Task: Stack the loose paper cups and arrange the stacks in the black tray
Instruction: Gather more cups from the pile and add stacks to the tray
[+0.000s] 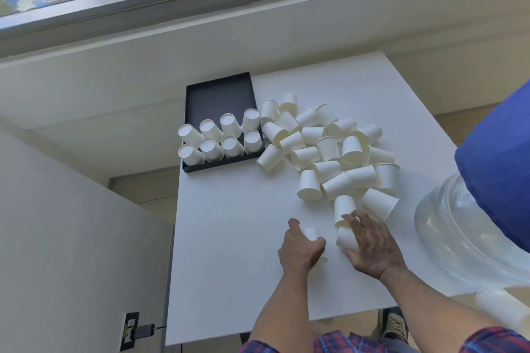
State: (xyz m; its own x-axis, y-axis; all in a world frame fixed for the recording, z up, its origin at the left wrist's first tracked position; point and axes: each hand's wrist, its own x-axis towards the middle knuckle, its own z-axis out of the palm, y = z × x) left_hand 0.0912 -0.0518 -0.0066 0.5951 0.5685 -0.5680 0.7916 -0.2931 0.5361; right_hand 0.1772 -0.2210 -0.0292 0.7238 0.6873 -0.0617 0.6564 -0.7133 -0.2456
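While the left hand (pixel 299 249) curls its fingers around one paper cup (pixel 312 233) on the table (pixel 229 238), the right hand (pixel 372 243) rests spread fingers over another cup (pixel 345 238), beside the loose pile (pixel 329 149).

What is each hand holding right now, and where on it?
The left hand grips a paper cup around its side. The right hand lies over another cup; a grip cannot be told.

Left hand (pixel 301 249) curled, right hand (pixel 372 246) spread.
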